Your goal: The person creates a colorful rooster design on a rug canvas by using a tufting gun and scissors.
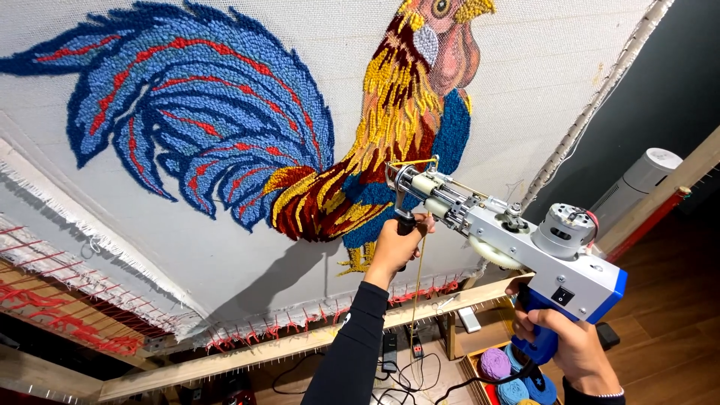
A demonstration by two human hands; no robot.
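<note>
The stretched cloth [225,247] blocks everything ahead, and the wooden frame [300,345] bars the way below it. Open room lies right of the tufting gun [517,240], toward the dark wall [667,82].

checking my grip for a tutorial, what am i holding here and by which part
A silver and blue tufting gun: the right hand grips its blue rear handle, and the left hand grips the black front handle under the barrel.
</note>
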